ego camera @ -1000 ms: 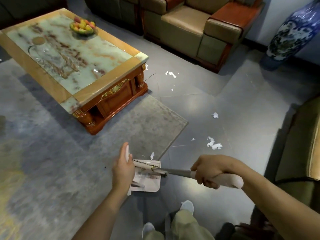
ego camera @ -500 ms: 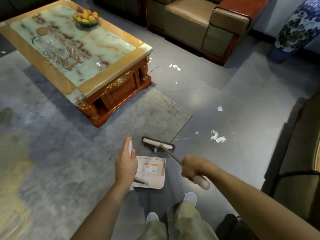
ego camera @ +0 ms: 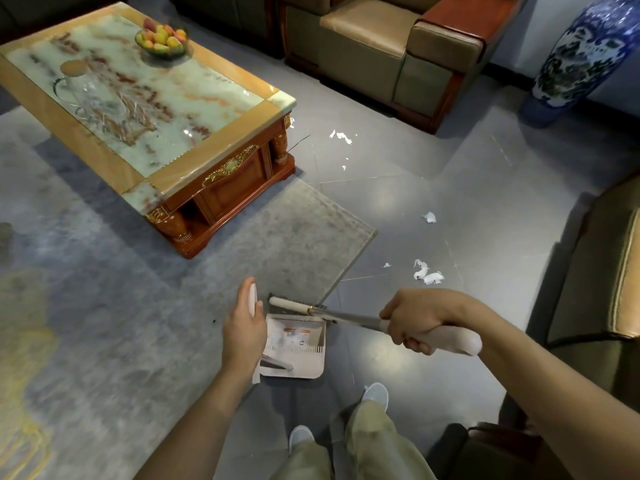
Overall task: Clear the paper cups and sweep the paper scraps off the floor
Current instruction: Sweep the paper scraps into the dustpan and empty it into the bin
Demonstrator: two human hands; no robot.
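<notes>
L hand [ego camera: 242,327]: fingers wrapped round dustpan [ego camera: 298,344] handle, pan low by rug [ego camera: 294,237] corner to catch debris. R hand [ego camera: 412,320] clenched on broom [ego camera: 294,304] grip, brush head at pan lip, prob. to draw bits in. Paper scraps [ego camera: 427,273] on floor [ego camera: 415,188] to R, well apart from pan; more near bench [ego camera: 207,147] leg. No cups in view. Rug edge & armchair [ego camera: 606,271] crowd the sweep path.

A marble-topped wooden counter [ego camera: 214,109] stands partly on a grey rug [ego camera: 277,244]. A bowl of fruit [ego camera: 162,41] sits at the counter's far end, with a clear glass jug [ego camera: 93,95] nearer its middle. Beyond the counter is a tan sofa [ego camera: 381,46], and well to the counter's right a blue-and-white vase [ego camera: 581,53].
</notes>
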